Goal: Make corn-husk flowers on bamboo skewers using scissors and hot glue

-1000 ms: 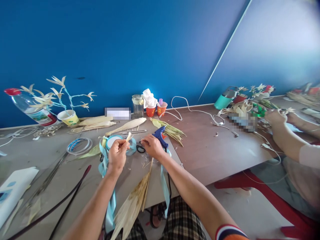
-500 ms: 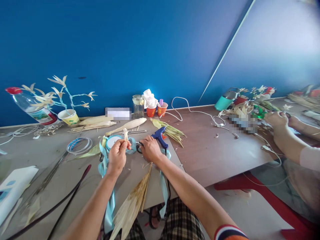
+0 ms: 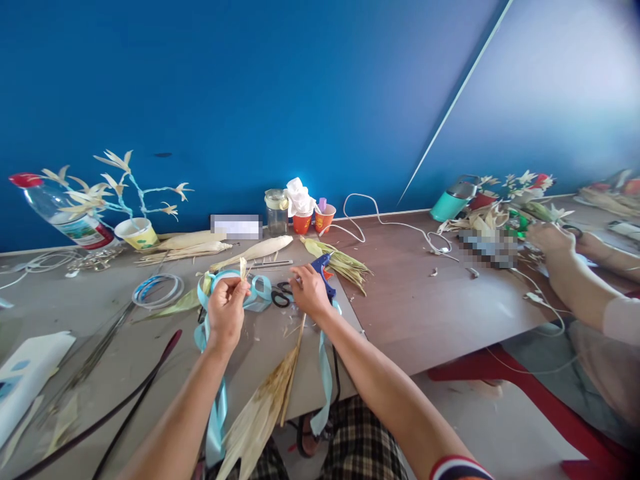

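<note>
The right hand (image 3: 310, 291), grip unclear, is leaving the scissors (image 3: 281, 299) free beside the glue gun (image 3: 329, 287) while the left hand (image 3: 227, 310) is pinching corn husk (image 3: 243, 268).

– Changed since half a second ago?
– Drew the right hand (image 3: 309, 291) back from the scissors (image 3: 283, 291), uncovering the handles.
– And elsewhere?
– Shifted the left hand (image 3: 227, 310) slightly leftward, pale husk piece (image 3: 243, 268) included.

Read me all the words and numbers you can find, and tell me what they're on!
I can't read any for sure.
Bottle label: too small and blurred.
Orange-red cups: marks too small to read.
Yellow cup: print too blurred.
Pale rectangle by the wall: blurred out.
</note>
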`<state>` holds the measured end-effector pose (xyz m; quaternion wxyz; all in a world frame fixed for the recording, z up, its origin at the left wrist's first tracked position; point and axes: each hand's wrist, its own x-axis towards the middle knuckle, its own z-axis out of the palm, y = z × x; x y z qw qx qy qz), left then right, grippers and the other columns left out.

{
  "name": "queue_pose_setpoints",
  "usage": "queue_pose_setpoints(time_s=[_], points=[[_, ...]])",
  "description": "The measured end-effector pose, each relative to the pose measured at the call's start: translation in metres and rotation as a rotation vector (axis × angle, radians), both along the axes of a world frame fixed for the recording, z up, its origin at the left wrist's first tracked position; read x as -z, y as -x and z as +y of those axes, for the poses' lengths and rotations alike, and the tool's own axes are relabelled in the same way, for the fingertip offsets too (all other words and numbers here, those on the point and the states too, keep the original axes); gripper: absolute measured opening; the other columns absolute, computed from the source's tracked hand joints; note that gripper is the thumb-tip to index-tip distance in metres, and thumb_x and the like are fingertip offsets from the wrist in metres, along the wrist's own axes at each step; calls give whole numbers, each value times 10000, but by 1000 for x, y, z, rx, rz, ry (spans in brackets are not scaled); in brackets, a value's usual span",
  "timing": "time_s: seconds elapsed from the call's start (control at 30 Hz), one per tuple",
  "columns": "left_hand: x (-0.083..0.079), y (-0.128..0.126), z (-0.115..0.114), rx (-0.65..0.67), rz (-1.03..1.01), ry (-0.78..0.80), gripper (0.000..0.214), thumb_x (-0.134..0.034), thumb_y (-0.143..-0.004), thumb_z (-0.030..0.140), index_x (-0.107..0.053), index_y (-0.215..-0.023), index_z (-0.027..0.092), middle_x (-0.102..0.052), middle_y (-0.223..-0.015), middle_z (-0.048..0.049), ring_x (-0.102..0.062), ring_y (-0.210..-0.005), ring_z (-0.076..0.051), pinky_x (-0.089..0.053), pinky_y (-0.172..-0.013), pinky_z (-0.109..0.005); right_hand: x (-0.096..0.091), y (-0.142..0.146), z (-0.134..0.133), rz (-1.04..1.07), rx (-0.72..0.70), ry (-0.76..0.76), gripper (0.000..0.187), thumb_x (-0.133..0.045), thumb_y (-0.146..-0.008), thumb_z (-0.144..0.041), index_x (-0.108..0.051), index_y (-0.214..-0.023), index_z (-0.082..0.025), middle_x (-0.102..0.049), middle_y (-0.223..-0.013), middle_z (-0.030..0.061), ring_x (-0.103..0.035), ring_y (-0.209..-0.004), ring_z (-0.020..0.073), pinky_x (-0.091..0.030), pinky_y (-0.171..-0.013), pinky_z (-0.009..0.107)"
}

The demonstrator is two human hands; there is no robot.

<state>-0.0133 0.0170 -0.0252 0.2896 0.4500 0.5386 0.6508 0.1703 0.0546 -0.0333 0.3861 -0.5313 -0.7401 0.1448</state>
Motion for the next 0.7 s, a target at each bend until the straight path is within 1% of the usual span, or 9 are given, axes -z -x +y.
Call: queue_pose_setpoints(time_s=[0.1, 0.2, 0.33, 0.53, 0.7], points=[[1, 1, 2, -20, -74, -5, 173, -668, -724, 333, -584, -790, 198, -595, -681, 4, -565, -625, -136, -445, -597, -267, -1, -9, 5, 109, 37, -4, 260, -504, -824, -174, -647, -1040, -152, -626, -884, 73, -576, -797, 180, -450, -763, 283], [-1, 1, 3, -23, -141, -29, 199, -694, -687, 316, -580, -788, 188, -579, -675, 18, -554, -607, -115, -438, -601, -252, -2, -13, 7, 149, 74, 3, 261, -489, -823, -178, -646, -1028, -144, -629, -864, 74, -572, -808, 188, -452, -782, 298], [-1, 3, 5, -20, -176, -44, 225, -706, -663, 314, -573, -788, 184, -573, -687, 22, -549, -601, -107, -437, -602, -251, -2, -11, 5, 165, 43, -8, 266, -478, -812, -166, -648, -1016, -157, -620, -872, 69, -564, -801, 184, -457, -793, 302], [2, 5, 6, 1, -162, -43, 198, -678, -717, 352, -582, -772, 189, -581, -685, 2, -545, -619, -119, -443, -624, -266, 1, -8, 4, 192, 43, -1, 249, -488, -803, -169, -659, -985, -154, -602, -862, 69, -564, -781, 173, -467, -779, 282], [2, 4, 5, 19, -146, -51, 210, -649, -748, 387, -586, -761, 187, -588, -695, -2, -528, -602, -113, -451, -627, -267, 1, -7, 2, 187, -10, -2, 256, -471, -804, -153, -671, -963, -139, -624, -865, 71, -568, -747, 165, -465, -774, 280]])
